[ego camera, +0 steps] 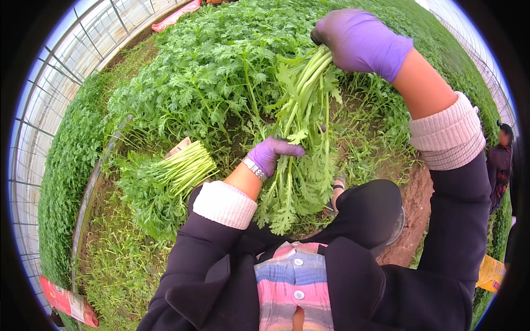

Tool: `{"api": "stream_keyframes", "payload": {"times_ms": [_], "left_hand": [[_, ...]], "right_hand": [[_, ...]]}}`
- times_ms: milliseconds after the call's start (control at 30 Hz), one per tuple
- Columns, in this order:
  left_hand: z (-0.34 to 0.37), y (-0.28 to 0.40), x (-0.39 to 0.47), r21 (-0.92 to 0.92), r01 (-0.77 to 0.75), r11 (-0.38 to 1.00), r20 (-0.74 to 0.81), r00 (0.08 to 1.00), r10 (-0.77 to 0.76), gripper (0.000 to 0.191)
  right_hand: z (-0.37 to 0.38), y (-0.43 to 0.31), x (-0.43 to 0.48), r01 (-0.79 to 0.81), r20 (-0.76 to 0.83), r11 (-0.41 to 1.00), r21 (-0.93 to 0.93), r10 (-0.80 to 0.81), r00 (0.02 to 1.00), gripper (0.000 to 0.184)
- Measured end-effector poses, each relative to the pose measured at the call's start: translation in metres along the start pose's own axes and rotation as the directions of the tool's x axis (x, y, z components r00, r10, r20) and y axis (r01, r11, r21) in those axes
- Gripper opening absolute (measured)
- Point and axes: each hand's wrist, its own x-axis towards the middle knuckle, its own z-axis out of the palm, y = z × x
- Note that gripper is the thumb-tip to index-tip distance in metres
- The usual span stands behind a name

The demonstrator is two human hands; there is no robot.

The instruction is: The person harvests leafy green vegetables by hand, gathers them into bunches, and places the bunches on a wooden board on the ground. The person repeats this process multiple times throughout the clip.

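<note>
A loose bunch of leafy greens (pixel 306 87) with lobed leaves, resembling garland chrysanthemum, hangs before me with its stem ends up. My right hand (pixel 360 41), in a purple glove, is shut around the stem ends at the top. Lower down, my left hand (pixel 275 155), also in a purple glove and with a metal watch at the wrist, grips the leafy part of the same bunch. Its fingers are partly hidden behind the leaves. By my left forearm lies a pile of cut greens (pixel 182 169), its pale stems lined up together.
Dense standing greens (pixel 198 78) grow ahead. A dark hose or pipe (pixel 89 198) curves along the left. Red bags (pixel 70 302) lie lower left and far upper left, with a yellow bag (pixel 491 273) at right. Another person (pixel 499 165) is at the right edge. Greenhouse framing (pixel 45 95) borders the left.
</note>
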Motion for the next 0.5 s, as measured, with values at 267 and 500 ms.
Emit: {"api": "stream_keyframes", "payload": {"times_ms": [267, 500], "left_hand": [[0.064, -0.018, -0.011, -0.659, 0.186, 0.728, 0.356, 0.931, 0.084, 0.094], [0.03, 0.001, -0.007, -0.169, -0.083, 0.982, -0.061, 0.995, 0.073, 0.087]], "right_hand": [[0.045, 0.012, 0.006, 0.001, 0.031, 1.0, 0.009, -0.001, 1.0, 0.055], [0.15, 0.006, -0.036, -0.519, -0.007, 0.565, 0.641, 0.68, 0.733, 0.076]]}}
